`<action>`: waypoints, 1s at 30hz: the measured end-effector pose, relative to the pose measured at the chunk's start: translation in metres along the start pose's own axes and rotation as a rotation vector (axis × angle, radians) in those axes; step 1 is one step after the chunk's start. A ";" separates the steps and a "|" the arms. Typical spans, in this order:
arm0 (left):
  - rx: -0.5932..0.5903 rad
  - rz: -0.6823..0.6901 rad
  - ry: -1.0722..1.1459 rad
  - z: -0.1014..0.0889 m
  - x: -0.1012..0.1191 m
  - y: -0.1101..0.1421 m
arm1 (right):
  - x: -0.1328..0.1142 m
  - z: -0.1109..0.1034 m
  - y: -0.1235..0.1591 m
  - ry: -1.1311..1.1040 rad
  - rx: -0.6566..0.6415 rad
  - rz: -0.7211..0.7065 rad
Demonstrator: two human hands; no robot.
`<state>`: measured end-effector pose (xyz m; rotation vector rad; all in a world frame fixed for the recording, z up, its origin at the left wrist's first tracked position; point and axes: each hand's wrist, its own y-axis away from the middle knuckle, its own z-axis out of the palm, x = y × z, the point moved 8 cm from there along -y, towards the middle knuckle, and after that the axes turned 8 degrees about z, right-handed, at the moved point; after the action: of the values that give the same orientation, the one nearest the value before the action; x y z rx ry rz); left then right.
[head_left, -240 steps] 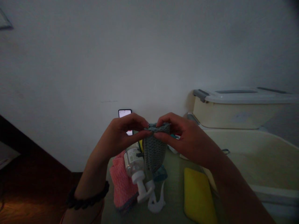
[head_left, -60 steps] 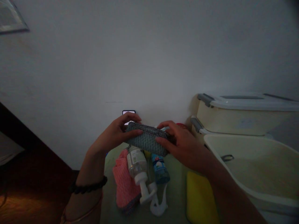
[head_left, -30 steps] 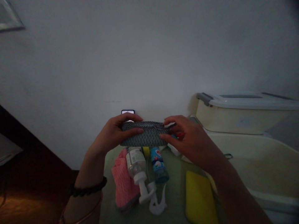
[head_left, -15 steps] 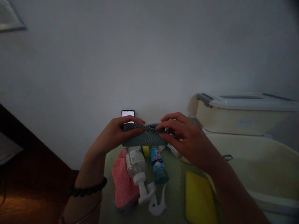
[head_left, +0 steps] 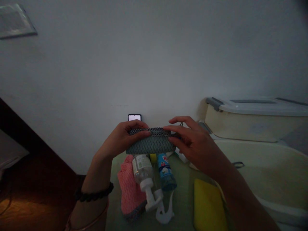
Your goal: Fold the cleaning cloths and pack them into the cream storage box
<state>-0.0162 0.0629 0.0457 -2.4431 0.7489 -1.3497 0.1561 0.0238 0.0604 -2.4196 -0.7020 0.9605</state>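
Teal cloth [head_left: 150, 146], 1 piece, pinched by left hand [head_left: 122, 136] and right hand [head_left: 192, 136]; 1 pink cloth [head_left: 130, 194] below.

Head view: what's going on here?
A person holds a folded gray-green cloth above a green surface: the left hand grips one end, the right hand pinches the other, one finger raised. On the surface lie a pink cloth, a clear pump bottle, a blue bottle and a yellow pad.
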 end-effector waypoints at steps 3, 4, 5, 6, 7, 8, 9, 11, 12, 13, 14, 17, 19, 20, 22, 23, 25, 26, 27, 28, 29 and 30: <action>-0.003 0.026 -0.024 0.000 0.003 -0.001 | 0.005 0.000 -0.002 -0.009 0.006 0.046; -0.001 0.032 -0.030 0.000 0.004 -0.001 | 0.005 -0.001 -0.002 -0.011 0.016 0.050; 0.004 0.036 -0.037 -0.001 0.005 -0.001 | 0.005 -0.003 -0.002 -0.011 0.029 0.049; 0.009 0.040 -0.043 -0.001 0.006 -0.001 | 0.005 -0.004 -0.002 -0.010 0.043 0.043; 0.011 0.045 -0.047 -0.001 0.006 -0.001 | 0.004 -0.005 -0.002 -0.008 0.049 0.036; 0.012 0.054 -0.052 -0.001 0.007 -0.002 | 0.004 -0.005 -0.002 -0.008 0.043 0.034; 0.009 0.064 -0.058 -0.001 0.007 -0.002 | 0.004 -0.004 -0.002 -0.011 0.031 0.036; 0.003 0.085 -0.058 0.000 0.008 -0.002 | 0.004 -0.004 -0.002 -0.017 0.025 0.042; 0.002 0.088 -0.053 0.000 0.008 -0.002 | 0.004 -0.004 -0.002 -0.013 0.034 0.036; 0.003 0.085 -0.045 0.000 0.007 -0.002 | 0.003 -0.005 -0.001 -0.008 0.046 0.026; 0.004 0.077 -0.036 0.000 0.006 -0.002 | 0.002 -0.005 -0.001 -0.002 0.057 0.016; 0.021 0.057 -0.018 0.000 0.005 -0.002 | 0.002 -0.001 -0.001 0.016 0.021 0.014; 0.040 0.062 -0.016 -0.001 0.005 -0.002 | 0.005 0.002 -0.001 0.028 -0.014 0.041; 0.047 0.067 -0.015 -0.002 0.006 -0.002 | 0.006 0.003 -0.001 0.038 -0.022 0.055; 0.055 0.074 -0.009 -0.001 0.006 -0.003 | 0.009 0.004 -0.002 0.048 -0.027 0.076; 0.056 0.073 -0.004 -0.001 0.006 -0.003 | 0.010 0.004 -0.002 0.045 -0.029 0.080; 0.043 0.066 0.019 0.001 0.005 -0.002 | 0.010 0.004 -0.002 0.023 -0.034 0.074; 0.019 0.054 0.044 0.003 0.004 -0.002 | 0.010 0.004 -0.002 0.010 -0.032 0.068; -0.021 0.036 0.082 0.007 0.002 -0.001 | 0.010 0.003 -0.002 -0.006 -0.029 0.063; -0.071 0.013 0.129 0.011 0.000 0.000 | 0.010 0.003 -0.002 -0.026 -0.024 0.061; -0.122 -0.012 0.178 0.016 -0.002 0.001 | 0.010 0.003 -0.003 -0.050 -0.021 0.061; -0.166 -0.035 0.221 0.020 -0.003 0.002 | 0.011 0.003 -0.003 -0.076 -0.020 0.068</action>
<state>-0.0017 0.0628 0.0321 -2.4666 0.9073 -1.6529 0.1601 0.0337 0.0542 -2.4499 -0.6620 1.0824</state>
